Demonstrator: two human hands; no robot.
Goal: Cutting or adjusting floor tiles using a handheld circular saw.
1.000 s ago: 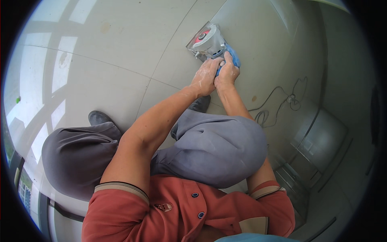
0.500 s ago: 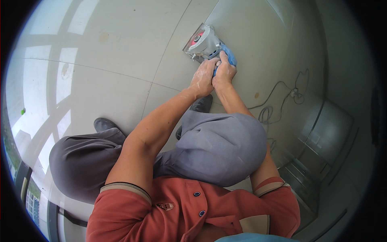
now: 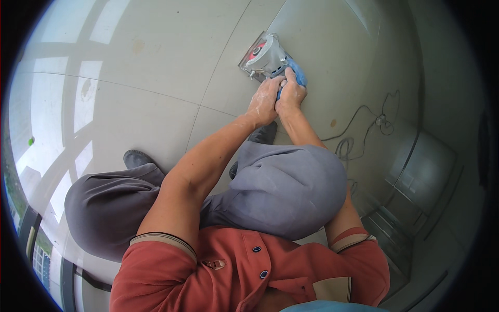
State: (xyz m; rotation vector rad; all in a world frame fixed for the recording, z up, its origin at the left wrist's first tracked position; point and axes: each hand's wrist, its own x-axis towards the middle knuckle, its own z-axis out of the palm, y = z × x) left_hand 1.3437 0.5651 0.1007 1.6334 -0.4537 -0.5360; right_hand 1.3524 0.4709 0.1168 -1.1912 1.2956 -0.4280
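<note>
A hand-held power cutter (image 3: 266,56) with a grey blade guard, red disc and blue body rests on the pale tiled floor (image 3: 156,62), right on a grout line between tiles. Both hands wrap its blue handle. My left hand (image 3: 265,100) grips it from the left, dusted white. My right hand (image 3: 291,93) grips it from the right, pressed against the left one. My arms stretch forward over my bent knees in grey trousers (image 3: 280,192).
A dark power cord (image 3: 364,125) loops across the floor to the right of my arms. A grey box-like unit (image 3: 423,177) stands at the right. My dark shoes (image 3: 136,157) are on the tiles. Window light falls in bright patches at the left.
The cutter and both hands have slid a little farther along the grout line, away from my body. My grip is unchanged.
</note>
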